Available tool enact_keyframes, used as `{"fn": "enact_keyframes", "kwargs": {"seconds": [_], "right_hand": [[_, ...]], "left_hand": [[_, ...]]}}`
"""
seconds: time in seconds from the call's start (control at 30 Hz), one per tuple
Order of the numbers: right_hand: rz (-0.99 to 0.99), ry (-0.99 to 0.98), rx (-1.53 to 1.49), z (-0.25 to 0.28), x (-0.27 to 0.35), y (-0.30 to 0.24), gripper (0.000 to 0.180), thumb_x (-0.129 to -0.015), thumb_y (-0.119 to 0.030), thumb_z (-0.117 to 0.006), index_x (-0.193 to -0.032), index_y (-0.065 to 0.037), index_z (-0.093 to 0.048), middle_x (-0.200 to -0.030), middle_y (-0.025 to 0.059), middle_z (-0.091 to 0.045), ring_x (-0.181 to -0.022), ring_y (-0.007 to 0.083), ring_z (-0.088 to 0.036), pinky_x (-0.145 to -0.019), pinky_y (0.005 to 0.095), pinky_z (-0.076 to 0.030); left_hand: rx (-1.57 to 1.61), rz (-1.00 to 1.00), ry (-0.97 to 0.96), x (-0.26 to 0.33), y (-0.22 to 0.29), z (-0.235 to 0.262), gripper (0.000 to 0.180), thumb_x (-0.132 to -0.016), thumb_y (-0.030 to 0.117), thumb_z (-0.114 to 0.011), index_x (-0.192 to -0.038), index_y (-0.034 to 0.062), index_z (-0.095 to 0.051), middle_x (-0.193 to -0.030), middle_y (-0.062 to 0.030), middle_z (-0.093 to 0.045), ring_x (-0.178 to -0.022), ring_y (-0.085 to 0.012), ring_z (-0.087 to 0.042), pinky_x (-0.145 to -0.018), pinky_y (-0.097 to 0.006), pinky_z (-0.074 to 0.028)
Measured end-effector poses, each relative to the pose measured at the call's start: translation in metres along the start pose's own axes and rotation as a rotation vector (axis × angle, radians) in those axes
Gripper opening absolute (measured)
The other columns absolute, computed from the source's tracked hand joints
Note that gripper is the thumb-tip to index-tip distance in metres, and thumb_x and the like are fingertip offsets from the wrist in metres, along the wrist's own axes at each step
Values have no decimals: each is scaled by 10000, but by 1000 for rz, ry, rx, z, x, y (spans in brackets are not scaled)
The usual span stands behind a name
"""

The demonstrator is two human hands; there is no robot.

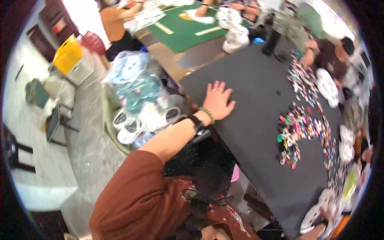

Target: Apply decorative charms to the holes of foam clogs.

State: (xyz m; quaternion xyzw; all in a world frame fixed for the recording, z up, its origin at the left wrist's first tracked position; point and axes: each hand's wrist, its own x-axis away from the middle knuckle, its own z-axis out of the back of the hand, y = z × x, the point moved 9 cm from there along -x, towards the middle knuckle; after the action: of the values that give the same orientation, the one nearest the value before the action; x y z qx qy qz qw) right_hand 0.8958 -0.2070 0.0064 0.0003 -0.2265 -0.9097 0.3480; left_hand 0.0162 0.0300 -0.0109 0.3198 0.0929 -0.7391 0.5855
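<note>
My left hand [218, 102] lies flat on the dark grey tabletop [248, 120], near the table's left edge, with its fingers spread. It wears a ring, and there are a bead bracelet and a dark watch at the wrist. At the lower right, my right hand [328, 214] grips a white clog with holes [316, 212]. The rim of the view blurs its fingers. Between the hands and further right, a heap of small colourful shoe charms [296, 128] spreads over the table.
A bin [110, 124] of bagged goods and white clogs [130, 130] stands left. Across the table, a person in brown [334, 60] sits near another white clog [328, 88] and more charms [302, 80]. A green mat [180, 36] and other people are at the back.
</note>
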Motion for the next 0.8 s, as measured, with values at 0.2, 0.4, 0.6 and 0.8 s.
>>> {"fn": "enact_keyframes", "kwargs": {"seconds": [0.2, 0.4, 0.6, 0.8], "right_hand": [[200, 126, 18, 69, -13, -66, 845, -696, -566, -755, -1309, -26, -537, -1338, 288, -512, -1251, 434, -480, -1028, 513, -389], [281, 219, -12, 134, 68, -105, 843, -662, -555, -776, -1280, -27, -552, -1330, 282, -514, -1251, 438, -473, -1023, 514, -389], [346, 279, -62, 175, 194, -133, 842, -627, -544, -797, -1252, -27, -568, -1323, 276, -515, -1250, 442, -465, -1017, 516, -389], [439, 538, -103, 145, 212, -85, 846, -536, -505, -829, -1186, -20, -589, -1274, 250, -523, -1230, 448, -446, -1007, 524, -374]], "left_hand": [[108, 138, -220, 10, -8, -12, 555, -888, 400, -559, -1310, 39, -561, -1445, -289, -412, -1396, -443, -310, -1162, -579, -178], [125, 123, -251, 10, 0, -14, 554, -906, 383, -542, -1319, 14, -549, -1447, -310, -393, -1392, -470, -299, -1156, -595, -174], [110, 117, -241, 7, -4, -7, 557, -917, 377, -534, -1324, -3, -541, -1451, -314, -385, -1397, -471, -288, -1157, -596, -170], [143, 127, -255, 9, -3, -14, 512, -915, 339, -557, -1318, 23, -553, -1457, -291, -396, -1406, -453, -288, -1165, -581, -168]]}}
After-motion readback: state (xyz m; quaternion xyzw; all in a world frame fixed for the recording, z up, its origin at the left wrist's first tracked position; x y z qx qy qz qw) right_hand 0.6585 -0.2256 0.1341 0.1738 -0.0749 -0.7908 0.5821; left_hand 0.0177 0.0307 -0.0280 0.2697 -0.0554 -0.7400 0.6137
